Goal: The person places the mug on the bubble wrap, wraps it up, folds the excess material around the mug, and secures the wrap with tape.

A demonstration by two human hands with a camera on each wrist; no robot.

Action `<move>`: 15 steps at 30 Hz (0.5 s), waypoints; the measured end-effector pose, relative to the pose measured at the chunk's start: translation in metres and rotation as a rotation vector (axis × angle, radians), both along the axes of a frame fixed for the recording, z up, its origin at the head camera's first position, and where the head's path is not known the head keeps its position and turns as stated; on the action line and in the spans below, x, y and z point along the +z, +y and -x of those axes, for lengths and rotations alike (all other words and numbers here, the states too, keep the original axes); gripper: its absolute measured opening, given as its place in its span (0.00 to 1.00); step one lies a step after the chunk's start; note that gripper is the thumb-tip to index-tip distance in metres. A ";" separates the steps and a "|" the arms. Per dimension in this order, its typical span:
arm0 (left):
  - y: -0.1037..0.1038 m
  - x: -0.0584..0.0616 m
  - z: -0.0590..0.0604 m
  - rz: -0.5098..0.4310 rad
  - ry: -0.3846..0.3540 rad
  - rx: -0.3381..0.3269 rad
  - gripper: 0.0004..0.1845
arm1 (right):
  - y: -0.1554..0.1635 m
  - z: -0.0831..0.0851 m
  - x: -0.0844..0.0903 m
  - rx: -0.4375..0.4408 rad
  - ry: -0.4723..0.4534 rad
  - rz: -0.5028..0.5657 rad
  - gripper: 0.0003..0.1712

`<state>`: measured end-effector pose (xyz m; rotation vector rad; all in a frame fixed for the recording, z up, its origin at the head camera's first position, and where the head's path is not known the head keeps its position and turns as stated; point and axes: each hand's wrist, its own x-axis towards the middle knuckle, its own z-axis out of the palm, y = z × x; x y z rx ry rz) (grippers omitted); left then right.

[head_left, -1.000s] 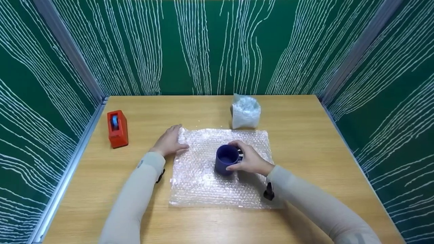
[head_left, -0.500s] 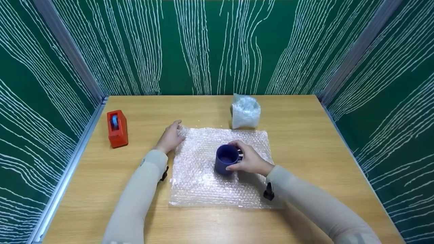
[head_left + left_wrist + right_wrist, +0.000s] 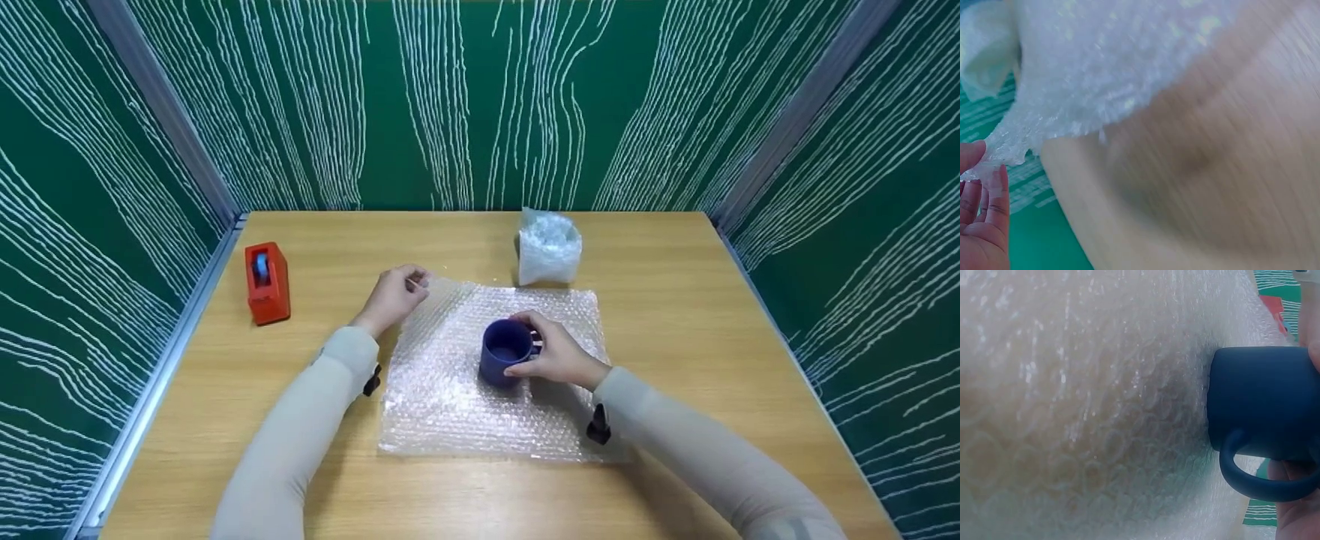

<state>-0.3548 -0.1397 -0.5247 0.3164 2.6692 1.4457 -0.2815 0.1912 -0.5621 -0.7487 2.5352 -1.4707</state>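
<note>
A dark blue mug (image 3: 504, 352) stands upright on a sheet of bubble wrap (image 3: 465, 405) spread over the wooden table (image 3: 675, 315). My right hand (image 3: 534, 345) grips the mug by its handle side. In the right wrist view the mug (image 3: 1261, 402) and its handle show beside my fingers (image 3: 1297, 517), with bubble wrap (image 3: 1084, 410) underneath. My left hand (image 3: 415, 282) pinches the sheet's far left corner and holds it a little off the table. In the left wrist view my fingers (image 3: 985, 219) hold that lifted corner of the bubble wrap (image 3: 1106, 67).
A red tape dispenser (image 3: 268, 283) stands near the table's left edge. A bundle wrapped in bubble wrap (image 3: 549, 246) sits at the back, just beyond the sheet. Green patterned walls close in the table on three sides.
My left hand was lying flat on the sheet's far left corner; it now pinches that corner and has raised it. The right hand and mug have stayed put.
</note>
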 end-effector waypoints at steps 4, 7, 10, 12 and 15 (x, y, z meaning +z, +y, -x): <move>0.010 0.007 -0.005 -0.010 0.094 -0.053 0.13 | 0.000 0.000 0.001 -0.001 -0.007 0.004 0.49; 0.016 0.013 -0.009 -0.005 0.160 -0.082 0.10 | -0.001 -0.001 0.001 -0.002 -0.012 0.001 0.49; 0.021 0.018 -0.014 -0.012 0.190 -0.102 0.07 | -0.001 0.000 0.001 -0.007 -0.009 -0.004 0.49; 0.023 0.021 -0.017 -0.019 0.199 -0.115 0.06 | -0.001 0.000 0.001 -0.008 -0.007 -0.005 0.48; 0.026 0.023 -0.021 -0.027 0.208 -0.134 0.05 | -0.001 0.000 0.001 -0.011 -0.010 -0.004 0.49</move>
